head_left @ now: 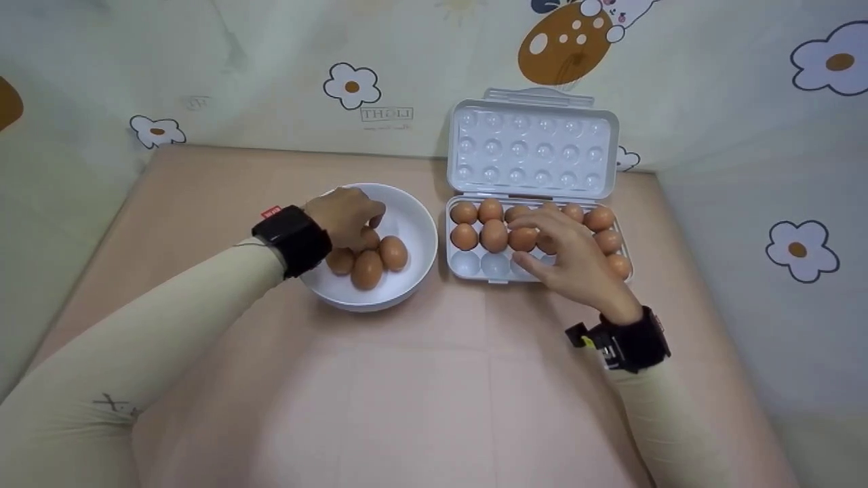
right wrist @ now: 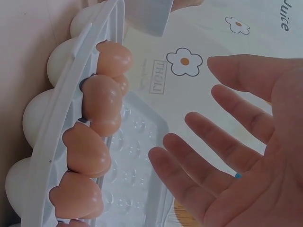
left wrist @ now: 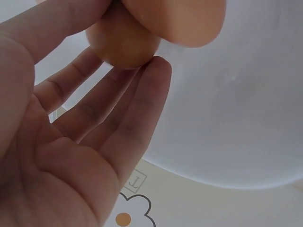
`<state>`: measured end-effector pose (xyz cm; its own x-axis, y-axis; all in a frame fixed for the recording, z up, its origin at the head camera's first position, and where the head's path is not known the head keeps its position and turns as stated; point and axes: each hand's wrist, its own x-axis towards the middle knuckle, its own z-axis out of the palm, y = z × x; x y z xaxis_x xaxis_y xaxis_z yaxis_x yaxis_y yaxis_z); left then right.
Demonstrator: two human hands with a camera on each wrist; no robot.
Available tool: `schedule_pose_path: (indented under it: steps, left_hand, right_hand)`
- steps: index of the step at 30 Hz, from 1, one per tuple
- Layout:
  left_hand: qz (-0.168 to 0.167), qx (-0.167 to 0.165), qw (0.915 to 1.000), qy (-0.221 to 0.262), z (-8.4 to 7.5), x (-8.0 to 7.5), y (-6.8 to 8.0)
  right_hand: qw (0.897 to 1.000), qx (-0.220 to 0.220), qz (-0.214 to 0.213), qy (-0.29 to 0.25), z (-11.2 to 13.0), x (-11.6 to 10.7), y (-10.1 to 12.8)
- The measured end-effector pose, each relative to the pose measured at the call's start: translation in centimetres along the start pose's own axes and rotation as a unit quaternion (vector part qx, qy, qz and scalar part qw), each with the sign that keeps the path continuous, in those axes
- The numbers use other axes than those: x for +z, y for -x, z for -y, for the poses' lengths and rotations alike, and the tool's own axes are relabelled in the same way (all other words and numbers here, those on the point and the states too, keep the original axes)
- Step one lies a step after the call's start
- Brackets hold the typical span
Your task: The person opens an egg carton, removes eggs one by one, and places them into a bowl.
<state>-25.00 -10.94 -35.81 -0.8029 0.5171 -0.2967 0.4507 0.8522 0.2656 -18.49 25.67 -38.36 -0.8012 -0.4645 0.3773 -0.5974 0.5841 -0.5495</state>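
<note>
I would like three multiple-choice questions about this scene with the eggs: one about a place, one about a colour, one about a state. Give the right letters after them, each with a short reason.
1. Where is the left hand?
A. In the bowl
B. On the tray lid
C. On the bare table

2. What colour is the bowl?
A. Brown
B. White
C. Blue

3. How is the right hand?
A. Gripping an egg
B. Closed in a fist
C. Open, fingers spread, holding nothing

Answers: 1 A, its fingers pinch an egg there. 2 B, head view shows it white. 3 C, the right wrist view shows an empty palm beside the egg tray.
</note>
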Motion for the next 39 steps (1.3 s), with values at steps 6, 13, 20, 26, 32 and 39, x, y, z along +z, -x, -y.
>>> schedule_pose_path:
  steps: [6, 13, 20, 26, 32, 39]
  left_hand:
    - [0.000, -0.005, 0.9999, 0.011, -0.4, -0.5, 0.4]
    - [-0.060, 0.047, 0.9963, 0.038, -1.8, -1.3, 1.4]
    - [-0.111, 0.081, 0.9890, 0.055, -4.1, -1.6, 2.6]
    - [-0.144, 0.118, 0.9784, 0.090, -5.7, -0.8, 3.1]
    - [-0.178, 0.158, 0.9676, 0.085, -7.3, 0.9, 3.1]
    - [-0.210, 0.201, 0.9506, 0.109, -8.8, 3.0, 2.9]
  right_hand:
    - [1.000, -0.007, -0.009, 0.026, -0.4, -0.7, 0.1]
    - [0.997, -0.007, -0.016, 0.074, -1.2, -2.5, 0.3]
    - [0.992, 0.083, 0.035, 0.083, -2.0, -4.3, 1.2]
    - [0.979, 0.162, 0.076, 0.096, -2.5, -4.9, 1.4]
    - [0.971, 0.188, 0.103, 0.103, -2.9, -5.1, 1.7]
    - [0.970, 0.191, 0.118, 0.095, -3.5, -4.9, 2.2]
